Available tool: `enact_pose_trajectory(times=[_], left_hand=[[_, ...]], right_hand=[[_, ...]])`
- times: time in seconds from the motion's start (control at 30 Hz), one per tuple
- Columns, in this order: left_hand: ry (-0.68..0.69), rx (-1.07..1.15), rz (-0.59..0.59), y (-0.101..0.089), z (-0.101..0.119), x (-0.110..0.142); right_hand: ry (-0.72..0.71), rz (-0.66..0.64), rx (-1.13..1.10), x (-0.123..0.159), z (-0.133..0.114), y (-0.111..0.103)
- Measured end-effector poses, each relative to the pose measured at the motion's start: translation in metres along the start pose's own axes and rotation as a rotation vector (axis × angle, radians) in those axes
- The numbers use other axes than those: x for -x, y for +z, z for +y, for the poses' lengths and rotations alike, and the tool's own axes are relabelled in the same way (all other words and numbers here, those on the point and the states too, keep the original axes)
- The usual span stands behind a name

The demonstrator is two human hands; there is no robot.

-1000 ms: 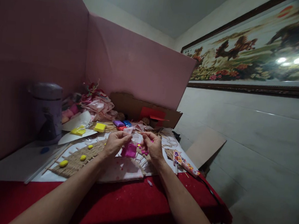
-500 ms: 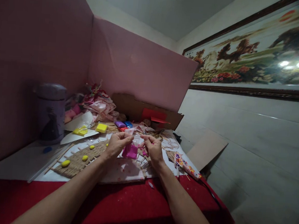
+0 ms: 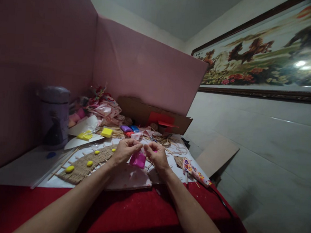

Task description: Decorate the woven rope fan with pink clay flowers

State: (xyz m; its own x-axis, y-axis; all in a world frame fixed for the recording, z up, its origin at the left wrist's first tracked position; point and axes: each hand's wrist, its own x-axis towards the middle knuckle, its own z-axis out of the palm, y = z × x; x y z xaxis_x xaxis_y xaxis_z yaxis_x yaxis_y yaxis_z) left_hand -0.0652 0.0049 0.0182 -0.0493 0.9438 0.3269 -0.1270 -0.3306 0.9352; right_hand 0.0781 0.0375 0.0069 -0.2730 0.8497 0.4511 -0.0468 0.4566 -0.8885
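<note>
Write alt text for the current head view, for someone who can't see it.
A person's left hand and right hand pinch close together at the top of a magenta packet, above a cluttered, red-covered table. To the left, a woven piece bears yellow ovals; beyond it stands a purple flask.

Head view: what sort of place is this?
Probably a craft corner, perhaps in a home. The woven mat dotted with yellow pieces and the pink packet suggest craft work; the framed picture suggests a home, but that's less certain.
</note>
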Motion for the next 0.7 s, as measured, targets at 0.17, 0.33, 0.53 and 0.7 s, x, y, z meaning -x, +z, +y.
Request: enact_pose_trajectory(times=[0.17,0.33,0.53,0.7], left_hand=[[-0.003,0.040,0.027,-0.0027,-0.0010,-0.0022],[0.011,0.009,0.049,-0.0056,-0.0026,-0.0041],[0.017,0.019,-0.023,-0.0033,-0.0034,-0.0037],[-0.007,0.030,0.037,-0.0051,-0.0069,-0.0042]], right_hand=[[-0.018,0.009,0.011,-0.0002,0.0002,-0.0024],[-0.045,-0.017,0.013,-0.0006,0.0011,-0.0030],[-0.066,0.017,0.069,-0.0003,0.0007,-0.0044],[-0.047,0.011,0.060,-0.0005,0.0003,-0.0038]])
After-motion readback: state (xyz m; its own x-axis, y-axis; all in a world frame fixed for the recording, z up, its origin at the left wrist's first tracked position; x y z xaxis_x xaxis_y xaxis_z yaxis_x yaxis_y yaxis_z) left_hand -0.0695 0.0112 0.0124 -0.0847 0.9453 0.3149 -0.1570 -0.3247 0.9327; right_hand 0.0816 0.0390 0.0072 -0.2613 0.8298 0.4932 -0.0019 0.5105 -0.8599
